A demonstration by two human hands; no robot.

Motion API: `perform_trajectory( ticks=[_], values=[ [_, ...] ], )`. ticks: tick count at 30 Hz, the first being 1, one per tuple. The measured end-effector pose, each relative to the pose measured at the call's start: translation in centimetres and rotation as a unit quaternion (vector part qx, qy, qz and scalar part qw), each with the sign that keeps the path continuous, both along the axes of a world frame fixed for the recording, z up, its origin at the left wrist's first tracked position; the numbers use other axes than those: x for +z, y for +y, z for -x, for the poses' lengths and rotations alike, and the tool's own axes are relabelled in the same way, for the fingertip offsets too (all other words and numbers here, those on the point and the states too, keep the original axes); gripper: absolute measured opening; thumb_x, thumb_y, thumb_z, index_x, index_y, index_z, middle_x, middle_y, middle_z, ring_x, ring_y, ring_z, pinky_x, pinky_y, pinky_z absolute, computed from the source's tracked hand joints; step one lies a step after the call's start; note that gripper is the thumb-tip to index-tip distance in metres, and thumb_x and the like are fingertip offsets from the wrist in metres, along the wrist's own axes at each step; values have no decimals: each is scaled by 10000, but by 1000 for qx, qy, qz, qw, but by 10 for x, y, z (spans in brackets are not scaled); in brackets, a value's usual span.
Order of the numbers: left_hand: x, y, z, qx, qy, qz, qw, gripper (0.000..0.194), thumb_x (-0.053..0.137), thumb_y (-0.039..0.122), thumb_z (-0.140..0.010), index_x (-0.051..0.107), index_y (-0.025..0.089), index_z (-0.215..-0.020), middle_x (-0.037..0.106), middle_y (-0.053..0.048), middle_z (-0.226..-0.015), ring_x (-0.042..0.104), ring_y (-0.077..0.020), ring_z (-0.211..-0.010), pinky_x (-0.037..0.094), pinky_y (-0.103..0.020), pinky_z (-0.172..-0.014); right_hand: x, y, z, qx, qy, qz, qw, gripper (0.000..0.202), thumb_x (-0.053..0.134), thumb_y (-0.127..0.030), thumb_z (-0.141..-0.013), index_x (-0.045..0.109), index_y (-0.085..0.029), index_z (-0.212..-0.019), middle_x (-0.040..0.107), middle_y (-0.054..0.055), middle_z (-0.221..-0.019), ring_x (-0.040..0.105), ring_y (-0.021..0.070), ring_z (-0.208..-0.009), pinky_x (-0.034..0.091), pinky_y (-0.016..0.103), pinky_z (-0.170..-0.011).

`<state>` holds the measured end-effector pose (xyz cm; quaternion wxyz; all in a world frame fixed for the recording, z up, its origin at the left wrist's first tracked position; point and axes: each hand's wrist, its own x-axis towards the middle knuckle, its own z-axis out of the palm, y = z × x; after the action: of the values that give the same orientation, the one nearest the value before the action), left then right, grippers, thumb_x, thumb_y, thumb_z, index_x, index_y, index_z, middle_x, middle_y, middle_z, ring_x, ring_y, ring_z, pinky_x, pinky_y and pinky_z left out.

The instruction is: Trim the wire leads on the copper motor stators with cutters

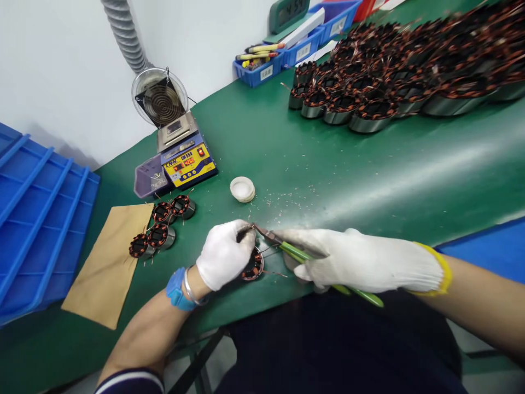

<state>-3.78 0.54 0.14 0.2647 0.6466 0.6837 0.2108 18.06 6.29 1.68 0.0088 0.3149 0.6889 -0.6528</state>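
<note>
My left hand (225, 254), in a white glove, is closed in a pinch over a copper-wound motor stator (257, 265) on the bench. Its fingertips look to be on a thin stator wire, though the wire is mostly hidden there. In my right hand (356, 260), also gloved, are green-handled pliers (293, 250), gripped round the handles. Their dark jaws point left and meet the left fingertips. The left hand partly covers the stator, and loose wire ends stick out to its right.
Several finished-looking stators (159, 235) stand at left by a brown cardboard sheet (106, 262). Behind them is a yellow-fronted soldering pot (191, 164). A round white lid (241, 189) lies ahead, near scattered wire bits. Many stators (371, 117) fill the back right. A blue crate (41, 219) stands left.
</note>
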Motion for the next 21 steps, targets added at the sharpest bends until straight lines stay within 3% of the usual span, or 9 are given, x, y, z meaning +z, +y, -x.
perform_trajectory(
  ticks=[4, 8, 10, 13, 16, 19, 21],
  values=[
    [-2, 0, -1, -2, 0, 0, 1000, 210, 531, 247, -909, 737, 205, -903, 789, -36, -918, 715, -204, -861, 558, -289, -812, -8, -2, 0, 1, -16, 27, 1000, 693, 627, -258, -797, 505, -190, -1475, 667, 30, -871, 570, 125, -598, 488, 215, -534],
    [3, 2, -1, -10, 22, 15, 1000, 222, 510, 244, -919, 725, 207, -873, 782, -31, -890, 714, -200, -839, 552, -283, -786, -16, -6, -2, -24, -36, -10, 999, 689, 635, -332, -846, 469, -251, -1510, 711, 22, -870, 665, 170, -615, 510, 239, -532],
    [12, 0, -3, -13, 84, 10, 996, 218, 514, 270, -929, 724, 215, -928, 780, -39, -936, 712, -211, -879, 548, -300, -818, -15, -8, -2, -30, -67, -34, 997, 660, 642, -349, -854, 491, -291, -1493, 731, 10, -880, 687, 175, -593, 518, 249, -541],
    [31, -9, -7, -35, 240, -13, 970, 291, 633, 445, -874, 705, 209, -1028, 757, -92, -1012, 686, -284, -963, 537, -385, -876, -14, -9, -2, -62, -77, -14, 995, 634, 659, -354, -834, 524, -283, -1449, 727, 7, -860, 687, 178, -599, 531, 260, -557],
    [47, -20, -11, -122, 337, 27, 933, 392, 701, 559, -803, 688, 192, -941, 727, -120, -923, 669, -323, -909, 539, -439, -839, -18, -8, -3, -127, -16, 91, 988, 683, 711, -368, -767, 519, -203, -1401, 660, 1, -746, 641, 178, -602, 531, 272, -550],
    [57, -26, -4, -256, 322, 37, 911, 215, 634, 344, -882, 675, 187, -1022, 733, -117, -1033, 659, -319, -1039, 509, -473, -963, -24, -7, -4, -177, 60, 181, 965, 696, 761, -369, -705, 501, -183, -1324, 592, -29, -723, 583, 153, -594, 523, 286, -576],
    [64, -25, 8, -347, 272, 23, 897, 349, 594, 165, -857, 642, 220, -1198, 694, -85, -1284, 565, -317, -1285, 395, -514, -1137, -27, -8, -4, -187, 93, 212, 955, 644, 783, -363, -692, 502, -199, -1249, 561, -44, -735, 553, 135, -593, 499, 282, -581]
  ],
)
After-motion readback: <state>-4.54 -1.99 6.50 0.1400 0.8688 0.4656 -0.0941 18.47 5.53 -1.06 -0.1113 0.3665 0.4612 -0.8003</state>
